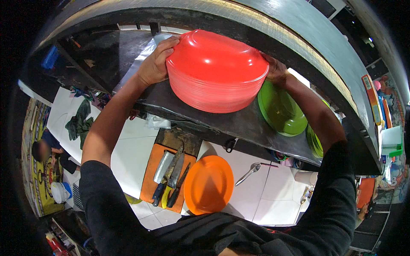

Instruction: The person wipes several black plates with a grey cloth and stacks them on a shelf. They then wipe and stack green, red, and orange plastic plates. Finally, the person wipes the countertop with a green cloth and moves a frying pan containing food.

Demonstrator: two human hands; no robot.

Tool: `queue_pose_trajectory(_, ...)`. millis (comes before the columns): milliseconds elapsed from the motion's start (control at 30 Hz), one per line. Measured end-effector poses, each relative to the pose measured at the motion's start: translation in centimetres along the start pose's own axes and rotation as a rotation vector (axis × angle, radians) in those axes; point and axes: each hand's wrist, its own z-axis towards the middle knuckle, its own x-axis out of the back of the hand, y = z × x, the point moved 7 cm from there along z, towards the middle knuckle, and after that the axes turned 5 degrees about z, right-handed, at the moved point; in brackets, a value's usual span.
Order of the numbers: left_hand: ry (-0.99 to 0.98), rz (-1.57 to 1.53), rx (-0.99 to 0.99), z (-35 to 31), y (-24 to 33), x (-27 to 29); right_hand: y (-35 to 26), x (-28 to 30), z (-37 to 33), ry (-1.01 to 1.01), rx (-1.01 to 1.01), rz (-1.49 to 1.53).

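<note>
A tall stack of red oval plates (218, 81), turned upside down, rests on or just above a dark shelf (183, 106) in front of me. My left hand (156, 63) grips the stack's left end, its fingers curled over the rim. At the opposite end my right hand (275, 70) holds the stack, with its fingers partly hidden behind the plates. Under my right forearm, a green oval plate (282, 112) lies on the shelf, and more green plates (315, 140) are stacked farther right.
Below, on the white tiled counter (273, 192), are an orange oval plate (209, 183), several knives on an orange cutting board (148, 179), and a spoon (247, 174). An upper ledge (265, 25) curves above the shelf. A person (55, 147) is at far left, near a white bucket (60, 193).
</note>
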Motion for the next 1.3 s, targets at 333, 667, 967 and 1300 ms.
queue_pose_trajectory(333,-0.037,-0.027,-0.025,0.0,0.4,-0.6,0.4,0.3,0.3,-0.05,-0.016,-0.141)
queue_pose_trajectory(667,-0.081,-0.037,-0.004,-1.0,0.2,-0.6,0.4,0.6,0.2,-0.079,-0.048,-0.231)
queue_pose_trajectory(967,-0.07,-0.067,-0.036,0.2,1.1,0.3,0.5,1.0,-0.8,-0.095,-0.063,-0.269)
queue_pose_trajectory(1300,-0.296,0.063,-0.075,2.4,1.3,-0.6,1.4,2.8,-1.5,-0.108,-0.076,-0.339)
